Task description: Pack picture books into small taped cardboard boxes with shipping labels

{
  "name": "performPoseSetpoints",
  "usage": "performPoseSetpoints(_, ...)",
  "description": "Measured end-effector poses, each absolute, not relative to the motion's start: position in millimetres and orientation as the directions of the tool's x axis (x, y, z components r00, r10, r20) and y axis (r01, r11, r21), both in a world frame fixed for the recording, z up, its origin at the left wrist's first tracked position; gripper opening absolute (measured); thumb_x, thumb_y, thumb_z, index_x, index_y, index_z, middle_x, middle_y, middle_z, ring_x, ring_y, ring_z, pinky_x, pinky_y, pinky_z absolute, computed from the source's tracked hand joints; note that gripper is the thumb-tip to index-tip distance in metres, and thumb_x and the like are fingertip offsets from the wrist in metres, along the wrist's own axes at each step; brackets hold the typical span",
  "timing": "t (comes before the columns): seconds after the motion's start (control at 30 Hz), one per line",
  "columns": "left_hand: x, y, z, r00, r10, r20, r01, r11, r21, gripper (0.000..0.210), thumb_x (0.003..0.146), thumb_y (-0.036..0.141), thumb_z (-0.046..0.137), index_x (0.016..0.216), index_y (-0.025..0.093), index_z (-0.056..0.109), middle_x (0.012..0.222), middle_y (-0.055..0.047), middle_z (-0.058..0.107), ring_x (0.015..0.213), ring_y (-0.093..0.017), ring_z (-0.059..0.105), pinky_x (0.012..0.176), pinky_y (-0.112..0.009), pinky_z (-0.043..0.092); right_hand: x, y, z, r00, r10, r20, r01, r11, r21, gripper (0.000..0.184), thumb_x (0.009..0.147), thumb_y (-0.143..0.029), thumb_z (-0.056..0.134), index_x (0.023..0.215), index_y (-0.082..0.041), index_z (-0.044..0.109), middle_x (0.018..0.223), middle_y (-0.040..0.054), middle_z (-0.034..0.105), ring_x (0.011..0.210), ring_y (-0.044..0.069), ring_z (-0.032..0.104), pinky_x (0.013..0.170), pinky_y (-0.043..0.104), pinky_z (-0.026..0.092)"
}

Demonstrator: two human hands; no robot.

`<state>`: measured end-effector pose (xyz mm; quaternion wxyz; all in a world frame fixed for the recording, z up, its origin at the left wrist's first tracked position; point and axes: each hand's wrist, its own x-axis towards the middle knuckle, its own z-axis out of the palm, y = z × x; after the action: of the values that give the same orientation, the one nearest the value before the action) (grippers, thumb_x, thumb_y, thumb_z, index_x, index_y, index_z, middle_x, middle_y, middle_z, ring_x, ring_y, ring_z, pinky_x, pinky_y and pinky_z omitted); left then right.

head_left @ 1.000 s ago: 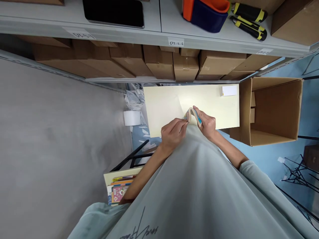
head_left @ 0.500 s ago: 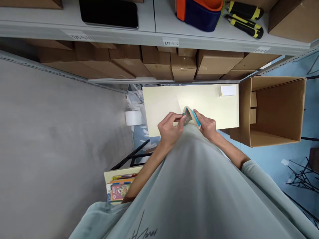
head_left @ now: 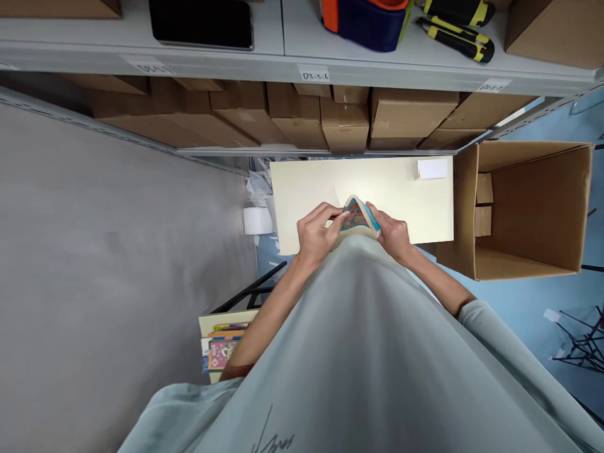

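Both my hands hold a small thick book [head_left: 355, 216] up close to my shirt, above the near edge of the pale board [head_left: 391, 185]. Its colourful pages with blue edges are bent into an arch. My left hand [head_left: 318, 234] pinches the left side of the pages between thumb and fingers. On the other side, my right hand [head_left: 392, 234] grips the blue outer edge, its thumb hidden behind the book. A small white box [head_left: 431, 169] lies on the board beyond my right hand.
An open cardboard box [head_left: 533, 270] stands right of the board. Cartons [head_left: 346, 129] fill the lower shelf; a phone [head_left: 202, 25] and utility knives [head_left: 455, 41] lie above. A white roll [head_left: 257, 221] is at left. Books [head_left: 223, 353] sit beside my left arm.
The page facing me has turned from greyish to a colourful picture, and the book is bent wider. Both hands keep their hold; the view has shifted slightly.
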<state>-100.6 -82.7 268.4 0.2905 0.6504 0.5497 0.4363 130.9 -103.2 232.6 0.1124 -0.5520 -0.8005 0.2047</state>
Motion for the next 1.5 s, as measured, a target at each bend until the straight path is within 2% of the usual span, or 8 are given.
performPoseSetpoints(0.3, -91, -99, 260, 0.191, 0.939, 0.288, 0.548, -0.345, 0.762, 0.021, 0.107, 0.037, 0.067, 0.094, 0.024, 0.078, 0.086, -0.005, 0.076, 0.077, -0.017, 0.071, 0.072, -0.029, 0.053, 134, -99, 222, -0.277, 0.957, -0.089, 0.813, 0.184, -0.552, 0.071, 0.096, -0.007, 0.056, 0.165, -0.025, 0.054, 0.133, 0.0044, 0.081, 0.100, 0.021, 0.081, 0.085, 0.025, 0.063)
performPoseSetpoints(0.6, -90, -96, 250, -0.100, 0.973, 0.209, 0.485, -0.136, 0.864, 0.028, 0.102, 0.047, 0.074, 0.090, 0.022, 0.079, 0.085, -0.003, 0.077, 0.077, -0.016, 0.073, 0.077, -0.030, 0.063, 134, -126, 225, -0.317, 0.946, -0.064, 0.761, 0.214, -0.613, 0.062, 0.102, -0.015, 0.053, 0.162, -0.028, 0.058, 0.134, 0.0032, 0.081, 0.105, 0.020, 0.081, 0.085, 0.025, 0.064)
performPoseSetpoints(0.8, -69, -108, 229, -0.044, 0.997, -0.062, 0.410, 0.074, 0.909, 0.055, 0.103, 0.060, 0.067, 0.141, 0.022, 0.072, 0.145, -0.015, 0.072, 0.128, -0.027, 0.073, 0.102, -0.040, 0.064, 118, -110, 228, -0.171, 0.974, -0.148, 0.747, 0.030, -0.664, 0.039, 0.112, -0.041, 0.053, 0.136, -0.021, 0.076, 0.103, 0.0087, 0.085, 0.082, 0.024, 0.080, 0.078, 0.029, 0.060)
performPoseSetpoints(0.9, -48, -120, 226, 0.059, 0.987, -0.152, 0.276, 0.130, 0.952, 0.078, 0.094, 0.067, 0.074, 0.156, 0.022, 0.060, 0.164, -0.018, 0.057, 0.146, -0.032, 0.062, 0.111, -0.042, 0.061, 108, -104, 228, -0.174, 0.970, -0.169, 0.703, 0.003, -0.711, 0.040, 0.110, -0.042, 0.055, 0.136, -0.018, 0.075, 0.114, 0.0121, 0.084, 0.091, 0.026, 0.080, 0.085, 0.032, 0.061)
performPoseSetpoints(1.0, -40, -119, 231, -0.011, 0.980, -0.197, 0.150, 0.196, 0.969, 0.076, 0.092, 0.067, 0.077, 0.151, 0.020, 0.064, 0.150, -0.017, 0.069, 0.131, -0.031, 0.071, 0.106, -0.040, 0.062, 101, -106, 228, -0.293, 0.943, -0.161, 0.621, 0.060, -0.781, 0.058, 0.105, -0.040, 0.062, 0.159, -0.021, 0.058, 0.157, 0.0148, 0.065, 0.115, 0.026, 0.078, 0.093, 0.035, 0.065)
performPoseSetpoints(1.1, -54, -105, 234, -0.123, 0.960, -0.252, 0.020, 0.257, 0.966, 0.063, 0.092, 0.069, 0.074, 0.130, 0.018, 0.075, 0.123, -0.012, 0.081, 0.110, -0.028, 0.077, 0.095, -0.036, 0.063, 106, -107, 226, -0.420, 0.895, -0.153, 0.518, 0.098, -0.850, 0.068, 0.100, -0.042, 0.068, 0.165, -0.028, 0.053, 0.169, 0.0104, 0.053, 0.134, 0.026, 0.070, 0.097, 0.036, 0.067)
performPoseSetpoints(1.3, -105, -84, 226, 0.042, 0.885, -0.464, -0.263, 0.457, 0.849, 0.061, 0.071, 0.067, 0.094, 0.104, 0.018, 0.078, 0.099, -0.008, 0.084, 0.096, -0.028, 0.080, 0.085, -0.035, 0.064, 145, -82, 213, -0.150, 0.978, -0.144, 0.395, -0.074, -0.916, 0.064, 0.096, -0.064, 0.074, 0.145, -0.023, 0.070, 0.149, 0.0170, 0.069, 0.137, 0.031, 0.067, 0.107, 0.048, 0.063)
performPoseSetpoints(1.5, -105, -92, 220, 0.116, 0.864, -0.491, -0.350, 0.498, 0.793, 0.061, 0.066, 0.061, 0.100, 0.103, 0.017, 0.079, 0.103, -0.011, 0.086, 0.097, -0.027, 0.081, 0.086, -0.035, 0.065, 144, -80, 213, -0.301, 0.899, -0.317, -0.009, -0.335, -0.942, 0.068, 0.080, -0.075, 0.084, 0.117, -0.019, 0.078, 0.109, 0.0094, 0.084, 0.101, 0.027, 0.080, 0.094, 0.043, 0.067)
